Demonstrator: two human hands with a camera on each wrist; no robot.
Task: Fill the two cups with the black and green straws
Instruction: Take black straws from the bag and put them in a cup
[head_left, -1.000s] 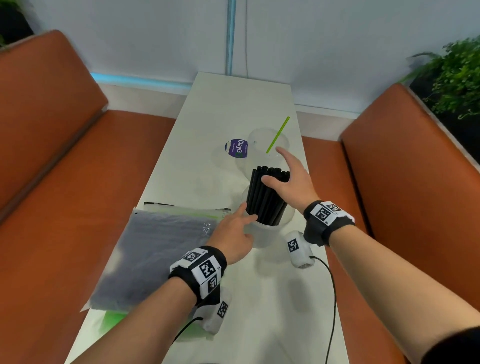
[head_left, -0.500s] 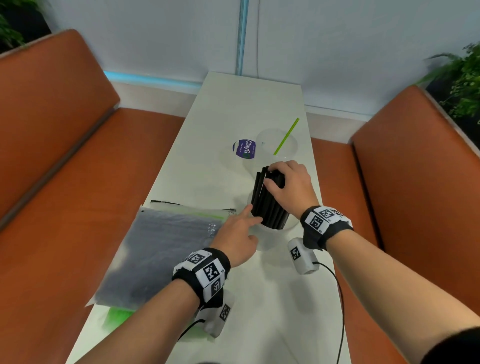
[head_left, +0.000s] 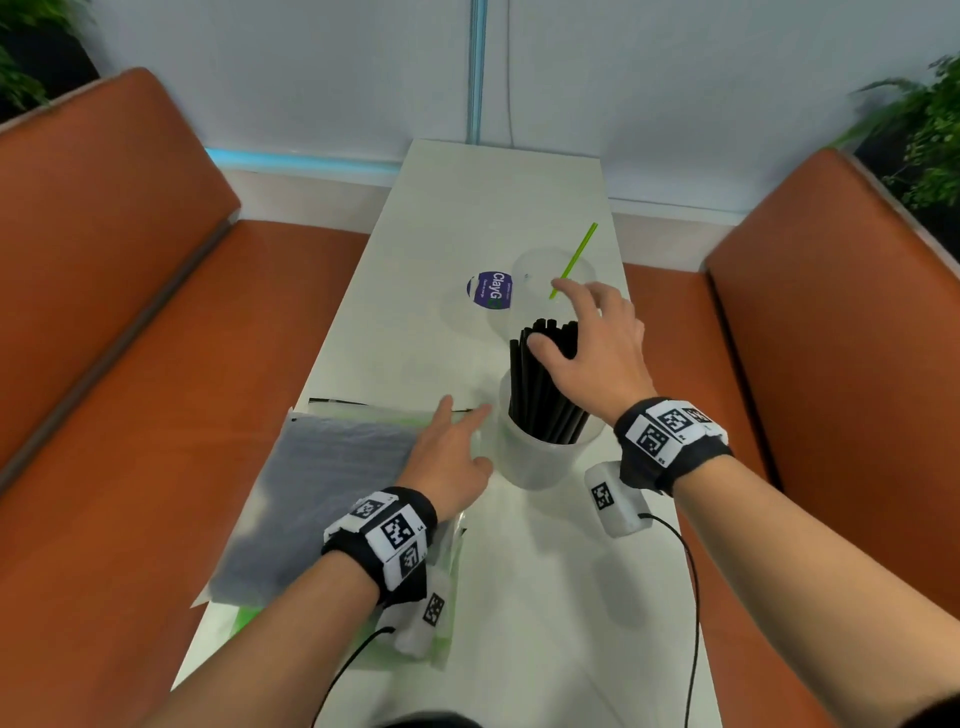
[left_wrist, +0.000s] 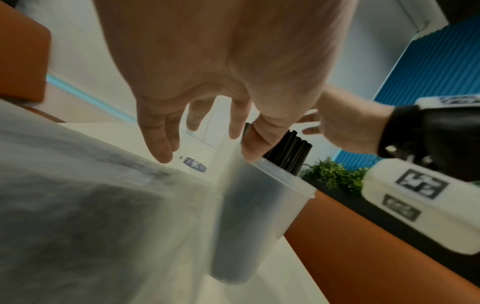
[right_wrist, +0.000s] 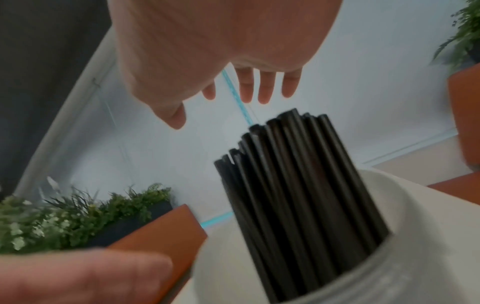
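A bundle of black straws (head_left: 545, 384) (right_wrist: 298, 174) (left_wrist: 291, 153) stands in the near translucent cup (head_left: 545, 457) (left_wrist: 254, 216) (right_wrist: 389, 257) on the white table (head_left: 457, 218). My right hand (head_left: 587, 343) (right_wrist: 233, 61) hovers over the straw tops with fingers spread, holding nothing. My left hand (head_left: 457, 441) (left_wrist: 221, 82) lies open just left of that cup, over a plastic bag; whether its thumb touches the rim I cannot tell. Behind stands a second clear cup (head_left: 530, 270) with one green straw (head_left: 574, 260) leaning in it.
A grey plastic bag (head_left: 317, 493) (left_wrist: 91, 216) lies at the left of the table, with green showing under it (head_left: 244, 618). A purple round sticker (head_left: 491, 289) sits beside the far cup. Orange benches (head_left: 130, 338) flank the table; plants (head_left: 924, 145) stand behind them.
My right hand has let go of the black straw tops and lifted, its fingers spreading. The left hand has opened and drawn slightly left from the cup.
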